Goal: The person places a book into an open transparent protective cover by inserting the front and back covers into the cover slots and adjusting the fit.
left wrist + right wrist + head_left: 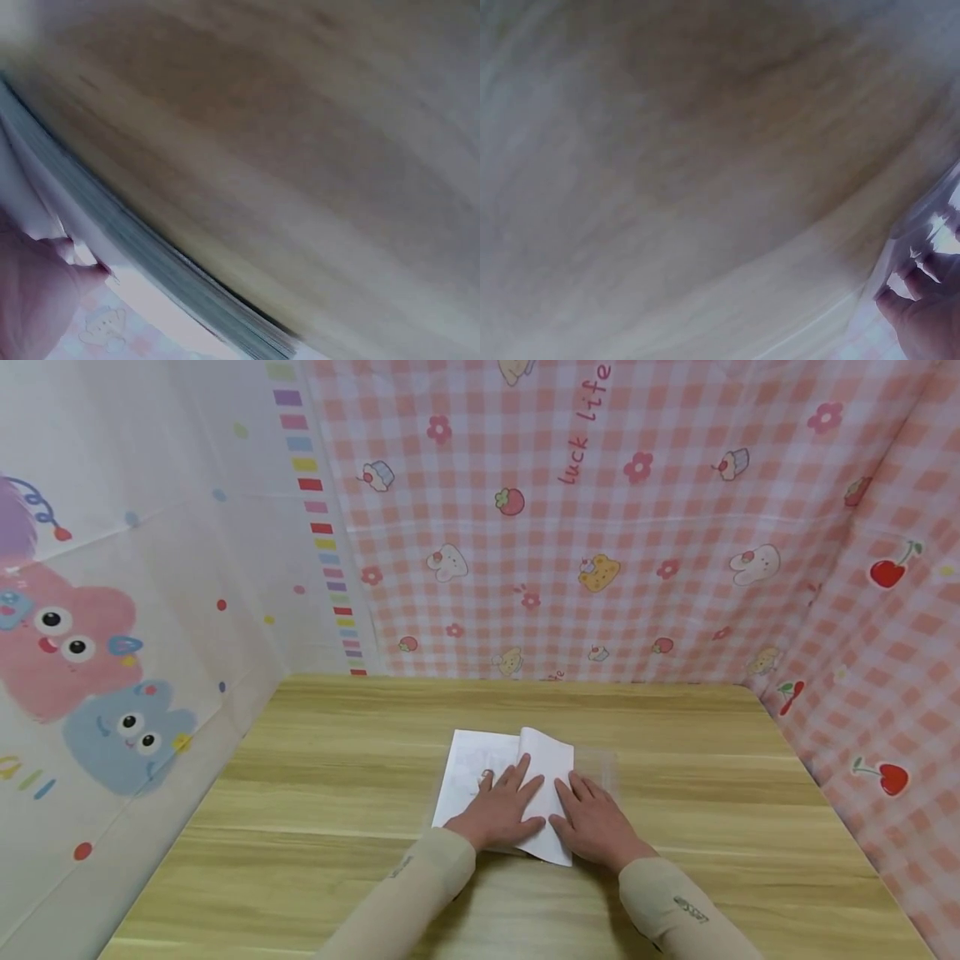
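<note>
The book (459, 777) lies on the wooden table (337, 860); the left hand (497, 814) spreads flat over it, the right hand (597, 825) rests extended beside, neither gripping; its white page (551, 762) seems light, easily creased, best taken by the outer corner

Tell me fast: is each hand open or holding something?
Left hand: open, spread over the white booklet.
Right hand: open, resting at the booklet's right side.

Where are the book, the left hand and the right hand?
Book (467, 775): head view, on its left page.
Left hand (501, 814): head view, on the back of the hand.
Right hand (596, 827): head view, on the back of the hand.
</note>
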`<state>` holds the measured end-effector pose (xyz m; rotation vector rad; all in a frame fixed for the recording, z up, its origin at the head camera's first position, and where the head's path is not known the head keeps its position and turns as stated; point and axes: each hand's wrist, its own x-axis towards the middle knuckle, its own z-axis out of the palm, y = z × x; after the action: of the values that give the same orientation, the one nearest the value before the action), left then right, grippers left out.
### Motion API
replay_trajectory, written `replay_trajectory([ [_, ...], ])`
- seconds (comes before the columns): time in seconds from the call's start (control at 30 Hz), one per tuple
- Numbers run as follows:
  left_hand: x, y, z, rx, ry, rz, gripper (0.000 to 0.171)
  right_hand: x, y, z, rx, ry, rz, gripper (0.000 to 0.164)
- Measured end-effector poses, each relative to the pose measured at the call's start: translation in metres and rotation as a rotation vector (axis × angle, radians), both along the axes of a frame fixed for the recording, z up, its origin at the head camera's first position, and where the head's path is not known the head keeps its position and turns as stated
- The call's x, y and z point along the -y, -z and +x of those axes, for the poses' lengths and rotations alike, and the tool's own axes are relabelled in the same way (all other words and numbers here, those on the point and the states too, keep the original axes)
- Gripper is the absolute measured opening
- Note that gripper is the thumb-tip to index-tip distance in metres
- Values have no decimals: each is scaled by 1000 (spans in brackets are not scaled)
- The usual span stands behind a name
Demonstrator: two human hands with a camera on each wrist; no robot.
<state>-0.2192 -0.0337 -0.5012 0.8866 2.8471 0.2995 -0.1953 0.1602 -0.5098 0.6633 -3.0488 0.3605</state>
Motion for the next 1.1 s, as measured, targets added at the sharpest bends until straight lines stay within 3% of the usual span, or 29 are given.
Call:
replay_trajectory([
  [0.23, 9, -9, -4, 90, 47, 106, 65, -3, -3, -1, 30, -4, -58, 61],
  [0.5, 6, 2, -1, -25, 53, -6, 62, -2, -7, 4, 46, 33, -20, 61],
  [0.73, 0, 3, -1, -10, 16, -8, 62, -4, -11, 5, 50, 42, -13, 60],
  [0.97, 7, -3, -5, 88, 31, 163, 60, -8, -7, 2, 87, 41, -47, 61],
  [1.1, 9, -6, -5, 118, 47, 209, 60, -11, -2, 0, 86, 39, -63, 62],
])
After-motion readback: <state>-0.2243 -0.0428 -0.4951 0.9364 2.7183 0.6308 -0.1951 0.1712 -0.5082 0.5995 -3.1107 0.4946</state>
